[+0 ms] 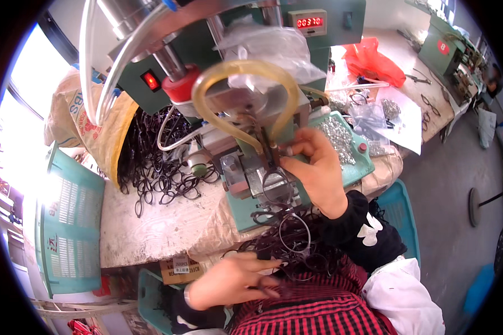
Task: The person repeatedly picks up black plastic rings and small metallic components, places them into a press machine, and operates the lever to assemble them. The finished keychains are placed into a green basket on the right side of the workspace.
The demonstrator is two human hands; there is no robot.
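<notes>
Beneath the press, my right hand (316,167) is closed in a pinch beside the metal fixture (257,181). Its thumb and fingertips grip a dark eyeglass frame (275,181), whose rim hangs over the front of the fixture. The gripped part is mostly hidden. Lower down, my left hand (229,280) hovers at the edge of a heap of dark eyeglass frames (316,262) on my lap. Its fingers are stretched out and apart, slightly blurred, with nothing plainly held. A paler round rim (295,233) stands out on top of that heap.
A yellowish hose (246,66) loops in front of the press. Dark frames (162,167) spill from a sack (92,125) at left, near a green crate (72,223). At right lie a tray of small metal parts (338,139) and a red bag (374,60).
</notes>
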